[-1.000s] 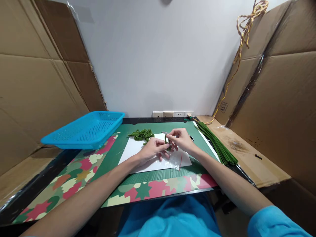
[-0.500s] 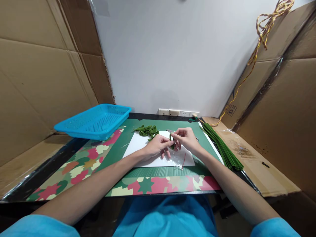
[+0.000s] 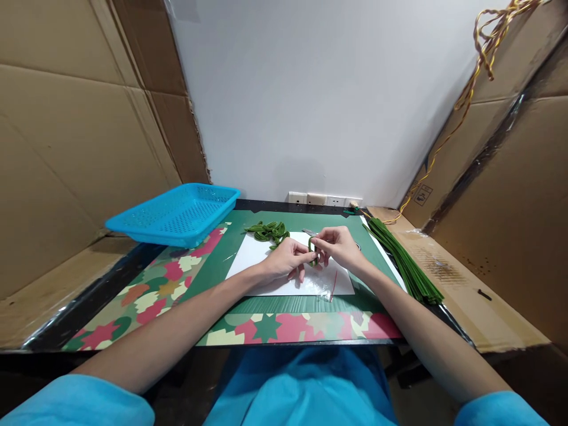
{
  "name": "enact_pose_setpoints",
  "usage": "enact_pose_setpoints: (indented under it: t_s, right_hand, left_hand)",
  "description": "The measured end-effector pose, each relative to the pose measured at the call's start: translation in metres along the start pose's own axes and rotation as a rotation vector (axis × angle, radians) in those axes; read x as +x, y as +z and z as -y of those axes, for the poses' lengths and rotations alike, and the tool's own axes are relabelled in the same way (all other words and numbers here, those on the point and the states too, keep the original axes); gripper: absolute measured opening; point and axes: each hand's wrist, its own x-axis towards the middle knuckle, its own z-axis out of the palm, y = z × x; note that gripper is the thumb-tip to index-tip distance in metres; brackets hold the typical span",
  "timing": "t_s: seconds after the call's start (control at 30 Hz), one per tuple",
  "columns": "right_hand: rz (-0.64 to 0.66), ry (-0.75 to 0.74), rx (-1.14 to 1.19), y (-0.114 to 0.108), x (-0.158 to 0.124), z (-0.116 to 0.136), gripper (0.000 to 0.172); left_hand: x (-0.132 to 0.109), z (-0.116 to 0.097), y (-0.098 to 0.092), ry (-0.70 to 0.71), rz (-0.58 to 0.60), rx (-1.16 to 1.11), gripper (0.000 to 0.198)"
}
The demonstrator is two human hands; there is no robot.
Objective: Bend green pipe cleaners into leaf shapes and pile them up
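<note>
A green pipe cleaner [image 3: 310, 244], bent into a small loop, is held between both hands above a white sheet [image 3: 261, 286]. My left hand [image 3: 289, 259] pinches its lower part between thumb and fingers. With thumb and forefinger, my right hand [image 3: 338, 245] grips it at the upper right. Behind my left hand lies a pile of curled green pipe cleaners [image 3: 268, 231], partly on the sheet's far edge. Scissors [image 3: 309, 232] lie beyond my right hand, which hides most of them. Near the sheet's front edge rests a clear plastic bag [image 3: 326, 286] with a red strip.
At the back left stands a blue perforated basket [image 3: 177, 222]. A bundle of straight green pipe cleaners [image 3: 402, 260] lies along the right side. Cardboard walls flank both sides. Sockets [image 3: 316, 199] and a twisted yellow cable [image 3: 432, 158] are at the back.
The view has shifted slightly, so everything sits a little further right and higher. Both hands keep hold of the looped pipe cleaner, with only slight finger movement.
</note>
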Motion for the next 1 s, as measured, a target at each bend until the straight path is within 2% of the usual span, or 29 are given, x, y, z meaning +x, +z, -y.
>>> enact_pose_setpoints:
  t_s: [0.27, 0.57, 1.0]
  right_hand:
    - [0.000, -0.038, -0.145, 0.002, -0.005, 0.006, 0.041]
    - [0.009, -0.079, -0.188, 0.005, -0.009, 0.013, 0.037]
    - [0.066, -0.147, -0.262, -0.006, -0.006, 0.012, 0.034]
  left_hand:
    - [-0.001, -0.004, 0.002, -0.018, 0.035, -0.051, 0.059]
    - [-0.002, -0.007, 0.002, -0.040, 0.039, 0.010, 0.054]
    - [-0.004, -0.008, 0.002, -0.037, 0.059, 0.016, 0.048]
